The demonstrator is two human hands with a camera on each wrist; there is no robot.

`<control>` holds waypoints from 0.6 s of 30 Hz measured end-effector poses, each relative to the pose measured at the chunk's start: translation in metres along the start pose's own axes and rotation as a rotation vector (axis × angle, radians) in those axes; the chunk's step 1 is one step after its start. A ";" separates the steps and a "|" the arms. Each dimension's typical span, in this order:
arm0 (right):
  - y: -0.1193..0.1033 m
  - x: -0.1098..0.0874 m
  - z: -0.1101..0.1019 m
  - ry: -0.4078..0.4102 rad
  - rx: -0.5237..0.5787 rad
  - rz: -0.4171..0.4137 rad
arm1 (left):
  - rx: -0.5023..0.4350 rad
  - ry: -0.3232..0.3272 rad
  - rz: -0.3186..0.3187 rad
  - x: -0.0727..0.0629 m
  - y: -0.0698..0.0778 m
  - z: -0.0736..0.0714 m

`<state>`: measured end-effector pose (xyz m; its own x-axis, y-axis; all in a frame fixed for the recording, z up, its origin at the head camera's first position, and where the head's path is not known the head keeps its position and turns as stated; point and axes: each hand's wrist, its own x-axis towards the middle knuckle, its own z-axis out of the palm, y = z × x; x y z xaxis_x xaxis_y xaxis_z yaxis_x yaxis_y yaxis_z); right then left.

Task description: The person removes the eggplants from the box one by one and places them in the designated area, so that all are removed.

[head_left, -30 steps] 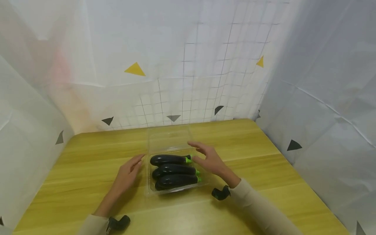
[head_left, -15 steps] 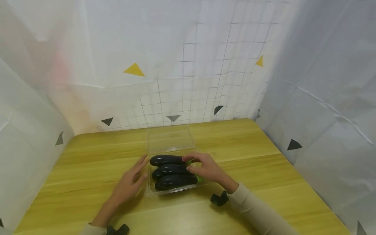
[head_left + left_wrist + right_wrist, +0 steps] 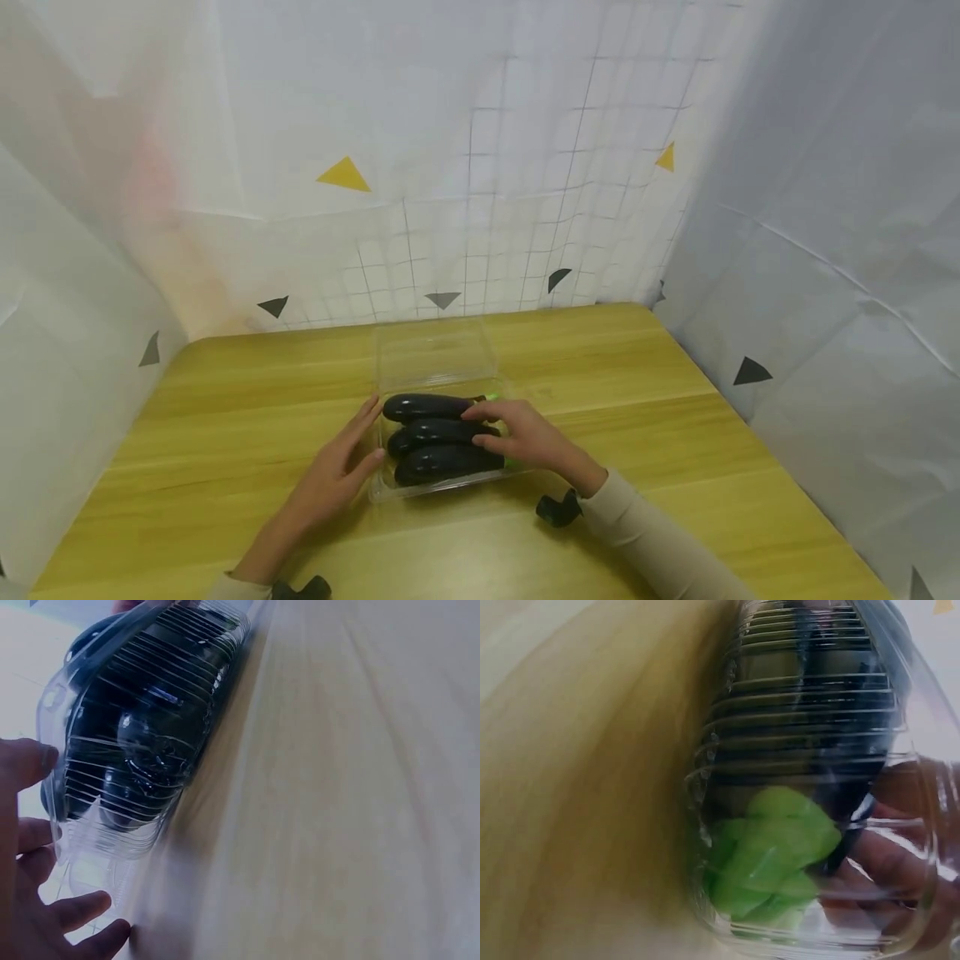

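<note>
Several dark glossy eggplants with green stem ends lie side by side in a clear ribbed plastic container, its lid folded back behind it. At the container's left end is my left hand, fingers extended and thumb at the rim; the left wrist view shows the thumb by that rim. My right hand reaches in at the stem end, thumb and forefinger on either side of the middle eggplant, pinching it. That hand hides its stem. Through the clear wall, green stem ends show in the right wrist view.
A wood-grain table carries the container. White sheets with grid lines and dark and yellow shapes enclose the back and sides. Dark devices sit on both wrists.
My right hand has come down and left from above the container's right edge onto the middle eggplant. My left hand has moved right, up to the container's left rim.
</note>
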<state>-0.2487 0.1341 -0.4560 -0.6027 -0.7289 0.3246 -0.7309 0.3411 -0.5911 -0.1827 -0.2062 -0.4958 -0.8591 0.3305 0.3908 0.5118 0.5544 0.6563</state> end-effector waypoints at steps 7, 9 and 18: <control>0.005 0.000 0.003 0.022 -0.019 -0.034 | 0.001 0.010 0.001 0.000 -0.001 0.000; 0.005 0.000 0.003 0.039 -0.005 -0.042 | 0.007 0.010 0.005 -0.001 -0.002 0.000; 0.003 0.000 0.001 0.118 0.083 0.003 | -0.011 0.022 0.014 0.000 -0.002 0.002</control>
<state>-0.2507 0.1345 -0.4589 -0.6414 -0.6519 0.4045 -0.7034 0.2892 -0.6493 -0.1833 -0.2055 -0.4988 -0.8516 0.3210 0.4143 0.5240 0.5414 0.6575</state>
